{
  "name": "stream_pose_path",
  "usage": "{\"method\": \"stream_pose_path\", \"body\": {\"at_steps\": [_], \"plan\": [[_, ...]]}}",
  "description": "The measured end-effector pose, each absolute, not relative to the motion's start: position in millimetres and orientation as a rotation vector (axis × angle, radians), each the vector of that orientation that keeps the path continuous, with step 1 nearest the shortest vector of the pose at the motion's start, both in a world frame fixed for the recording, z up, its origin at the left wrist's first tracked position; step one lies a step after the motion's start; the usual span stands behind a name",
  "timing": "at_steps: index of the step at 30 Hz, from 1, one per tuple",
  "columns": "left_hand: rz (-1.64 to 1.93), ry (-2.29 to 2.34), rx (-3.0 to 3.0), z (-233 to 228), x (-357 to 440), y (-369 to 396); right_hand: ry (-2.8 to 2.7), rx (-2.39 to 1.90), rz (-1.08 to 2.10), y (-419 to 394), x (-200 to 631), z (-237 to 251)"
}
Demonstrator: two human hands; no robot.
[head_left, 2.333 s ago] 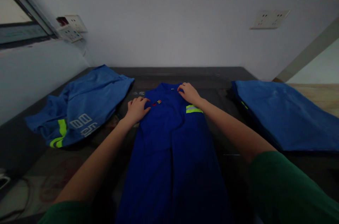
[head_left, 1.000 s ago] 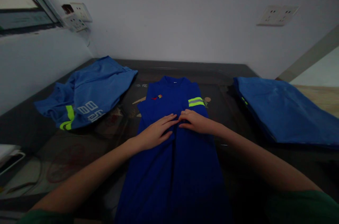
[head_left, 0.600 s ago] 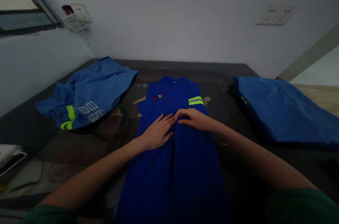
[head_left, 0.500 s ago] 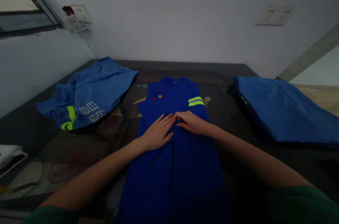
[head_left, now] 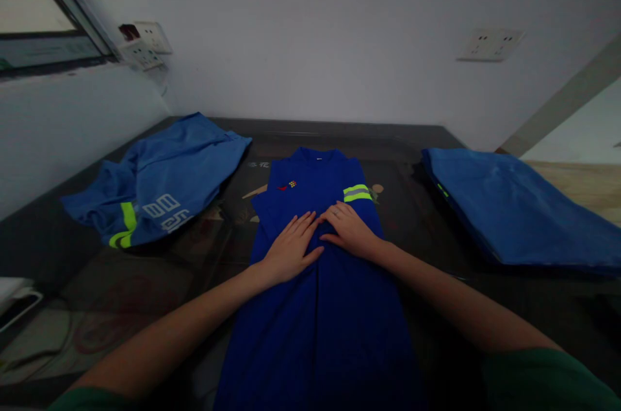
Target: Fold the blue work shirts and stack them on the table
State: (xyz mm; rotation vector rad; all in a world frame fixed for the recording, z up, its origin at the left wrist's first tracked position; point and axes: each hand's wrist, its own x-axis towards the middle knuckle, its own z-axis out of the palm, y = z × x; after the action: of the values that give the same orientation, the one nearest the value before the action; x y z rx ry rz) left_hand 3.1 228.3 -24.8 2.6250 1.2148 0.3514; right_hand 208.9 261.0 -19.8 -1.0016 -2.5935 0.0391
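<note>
A dark blue shirt [head_left: 315, 307] lies lengthwise on the dark table [head_left: 301, 133], folded into a narrow strip with its collar at the far end. A small red and yellow logo and a yellow-grey reflective band show near the collar. My left hand [head_left: 290, 247] rests flat on the shirt's middle with fingers spread. My right hand [head_left: 350, 233] lies flat beside it, the fingertips of both almost touching. Neither hand holds anything.
A lighter blue garment [head_left: 160, 184] with yellow stripes and white print lies crumpled at the far left. A stack of folded blue cloth [head_left: 509, 210] sits at the right. Wall sockets [head_left: 490, 44] hang on the back wall. A white object [head_left: 12, 294] sits at the left edge.
My hands slid from the collar down to the shirt's middle and came together. In the last half second they stayed there, with only the view shifting a little.
</note>
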Motion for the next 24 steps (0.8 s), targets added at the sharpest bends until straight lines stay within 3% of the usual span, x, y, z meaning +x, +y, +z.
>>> {"method": "stream_pose_path", "body": {"at_steps": [7, 14, 24], "plan": [[0.532, 1.299, 2.426, -4, 26, 243, -2.402, -0.996, 0.253, 299, 253, 6], [0.499, 1.158, 2.234, -5, 38, 261, -2.567, -0.933, 0.369, 310, 259, 4], [0.535, 1.155, 2.248, -11, 35, 256, -2.750, -1.055, -0.094, 319, 245, -14]]}}
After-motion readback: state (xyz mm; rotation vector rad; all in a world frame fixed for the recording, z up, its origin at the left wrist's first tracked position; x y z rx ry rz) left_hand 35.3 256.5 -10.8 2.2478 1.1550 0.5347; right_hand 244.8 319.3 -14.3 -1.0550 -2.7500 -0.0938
